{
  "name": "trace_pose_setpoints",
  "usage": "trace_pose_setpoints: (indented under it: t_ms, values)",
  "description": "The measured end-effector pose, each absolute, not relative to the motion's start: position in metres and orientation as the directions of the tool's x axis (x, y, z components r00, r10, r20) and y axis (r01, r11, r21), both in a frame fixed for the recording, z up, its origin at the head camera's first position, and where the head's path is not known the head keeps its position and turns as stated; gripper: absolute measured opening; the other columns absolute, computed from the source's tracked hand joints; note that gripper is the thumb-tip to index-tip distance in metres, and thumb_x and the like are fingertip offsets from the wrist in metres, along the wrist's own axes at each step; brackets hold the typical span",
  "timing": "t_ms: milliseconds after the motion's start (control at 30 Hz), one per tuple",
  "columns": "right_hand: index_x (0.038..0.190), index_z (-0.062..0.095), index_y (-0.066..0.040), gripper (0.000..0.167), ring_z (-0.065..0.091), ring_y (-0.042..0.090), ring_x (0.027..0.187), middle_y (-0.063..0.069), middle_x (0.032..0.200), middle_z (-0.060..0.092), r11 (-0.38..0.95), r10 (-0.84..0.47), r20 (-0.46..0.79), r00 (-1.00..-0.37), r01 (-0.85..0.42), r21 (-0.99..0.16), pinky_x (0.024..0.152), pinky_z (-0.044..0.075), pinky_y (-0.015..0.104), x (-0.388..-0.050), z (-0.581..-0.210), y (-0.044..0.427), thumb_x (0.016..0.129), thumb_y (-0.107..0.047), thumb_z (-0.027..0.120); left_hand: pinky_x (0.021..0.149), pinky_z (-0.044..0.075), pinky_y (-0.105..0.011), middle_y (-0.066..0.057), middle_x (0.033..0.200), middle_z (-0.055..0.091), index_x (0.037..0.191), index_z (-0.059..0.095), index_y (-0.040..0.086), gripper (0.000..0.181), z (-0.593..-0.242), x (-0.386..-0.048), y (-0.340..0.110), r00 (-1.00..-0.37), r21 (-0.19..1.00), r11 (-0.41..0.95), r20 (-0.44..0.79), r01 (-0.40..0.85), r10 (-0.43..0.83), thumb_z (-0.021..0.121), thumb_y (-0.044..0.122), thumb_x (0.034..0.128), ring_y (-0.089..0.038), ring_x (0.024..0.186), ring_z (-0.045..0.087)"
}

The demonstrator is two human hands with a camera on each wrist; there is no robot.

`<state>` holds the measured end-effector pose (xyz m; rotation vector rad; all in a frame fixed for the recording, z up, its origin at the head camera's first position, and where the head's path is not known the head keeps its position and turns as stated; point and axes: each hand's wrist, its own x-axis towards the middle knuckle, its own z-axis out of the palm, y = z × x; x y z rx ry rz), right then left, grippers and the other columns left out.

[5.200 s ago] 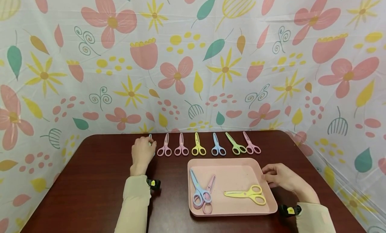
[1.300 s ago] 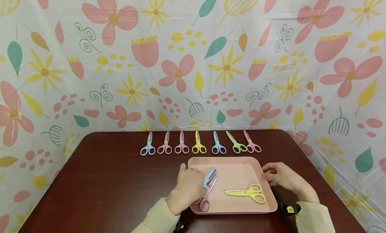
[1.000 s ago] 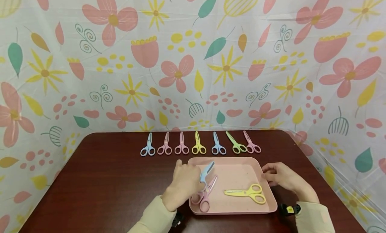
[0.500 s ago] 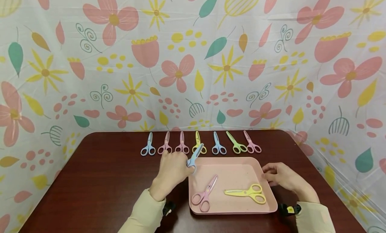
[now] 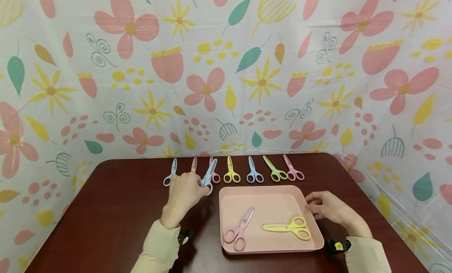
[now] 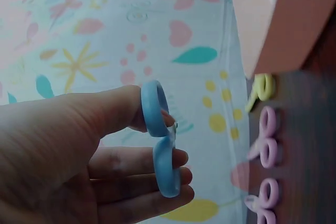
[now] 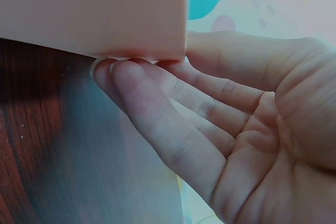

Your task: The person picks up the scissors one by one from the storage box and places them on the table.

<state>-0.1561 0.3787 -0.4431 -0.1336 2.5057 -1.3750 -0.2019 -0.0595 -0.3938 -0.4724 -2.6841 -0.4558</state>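
Observation:
My left hand (image 5: 185,192) pinches a pair of blue scissors (image 5: 209,177) by the handles, blades pointing up and away. In the left wrist view its blue finger loops (image 6: 153,108) lie between thumb and fingers. The hand is over the left part of a row of scissors, partly covering the blue scissors (image 5: 174,169) and the pink scissors (image 5: 194,165) there. At the right wall of a pink tray (image 5: 272,247), my right hand (image 5: 333,210) holds the edge, fingertips against it. Inside the tray lie pink scissors (image 5: 239,232) and yellow scissors (image 5: 287,228).
Along the table's back edge the row continues with pink scissors (image 5: 216,178), yellow scissors (image 5: 231,173), blue scissors (image 5: 254,173), green scissors (image 5: 274,171) and more pink scissors (image 5: 294,171). A flowered curtain (image 5: 226,69) hangs behind the dark wooden table (image 5: 102,226).
My left hand has set blue scissors at the row's left end, then lifted another blue pair out of the tray and carried it up and left. The right hand stays at the tray.

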Motion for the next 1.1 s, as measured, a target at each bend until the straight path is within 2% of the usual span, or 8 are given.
trace_pose_setpoints:
  t_ms: [233, 467, 600, 767, 967, 1100]
  values:
    - [0.11, 0.058, 0.014, 0.026, 0.067, 0.028, 0.081, 0.014, 0.088, 0.065, 0.552, -0.194, -0.204, -0.96, 0.065, -0.831, 0.068, 0.056, 0.04, -0.155, -0.444, 0.379, 0.091, -0.001, 0.064, 0.057, 0.032, -0.039, 0.009, 0.043, 0.035, 0.047, 0.049, 0.02, 0.039, -0.398, -0.216, -0.078, -0.921, 0.322, 0.9, 0.349, 0.294, 0.176, 0.073, 0.03, 0.0756, -0.016, 0.045, 0.04]
    - [0.11, 0.058, 0.014, 0.025, 0.067, 0.028, 0.081, 0.014, 0.088, 0.065, 0.547, -0.2, -0.202, -0.959, 0.062, -0.835, 0.068, 0.056, 0.04, -0.155, -0.444, 0.381, 0.091, 0.0, 0.063, 0.06, 0.035, -0.041, 0.006, 0.046, 0.046, 0.053, 0.059, 0.018, 0.034, -0.402, -0.228, -0.105, -0.958, 0.398, 0.899, 0.278, 0.182, 0.071, 0.073, 0.034, 0.0804, -0.019, 0.05, 0.045]
    - [0.11, 0.058, 0.014, 0.024, 0.067, 0.028, 0.081, 0.014, 0.088, 0.066, 0.549, -0.207, -0.199, -0.958, 0.055, -0.834, 0.067, 0.056, 0.04, -0.156, -0.443, 0.381, 0.091, 0.0, 0.063, 0.063, 0.036, -0.042, 0.004, 0.048, 0.047, 0.055, 0.06, 0.018, 0.033, -0.406, -0.233, -0.116, -0.96, 0.43, 0.891, 0.28, 0.146, 0.022, 0.073, 0.033, 0.0816, -0.02, 0.05, 0.045]
    - [0.11, 0.058, 0.015, 0.024, 0.067, 0.029, 0.081, 0.014, 0.088, 0.065, 0.534, -0.227, -0.193, -0.955, 0.044, -0.844, 0.068, 0.056, 0.04, -0.158, -0.444, 0.38, 0.091, 0.001, 0.062, 0.06, 0.034, -0.04, 0.003, 0.046, 0.044, 0.052, 0.057, 0.018, 0.035, -0.412, -0.238, -0.126, -0.951, 0.45, 0.883, 0.308, 0.131, -0.015, 0.073, 0.031, 0.0815, -0.02, 0.048, 0.043]
    - [0.11, 0.056, 0.016, 0.025, 0.067, 0.028, 0.081, 0.015, 0.088, 0.065, 0.509, -0.253, -0.186, -0.95, 0.033, -0.86, 0.067, 0.056, 0.039, -0.158, -0.445, 0.38, 0.091, 0.001, 0.061, 0.062, 0.036, -0.043, 0.004, 0.048, 0.05, 0.06, 0.066, 0.017, 0.028, -0.419, -0.245, -0.134, -0.948, 0.456, 0.884, 0.315, 0.107, -0.047, 0.074, 0.031, 0.0821, -0.02, 0.048, 0.046]
    - [0.11, 0.056, 0.017, 0.025, 0.067, 0.027, 0.081, 0.015, 0.089, 0.066, 0.5, -0.262, -0.184, -0.947, 0.029, -0.865, 0.068, 0.056, 0.04, -0.157, -0.445, 0.38, 0.092, 0.0, 0.061, 0.064, 0.036, -0.043, 0.002, 0.048, 0.049, 0.058, 0.064, 0.016, 0.03, -0.423, -0.248, -0.138, -0.947, 0.465, 0.88, 0.314, 0.095, -0.065, 0.073, 0.029, 0.0829, -0.021, 0.049, 0.046]
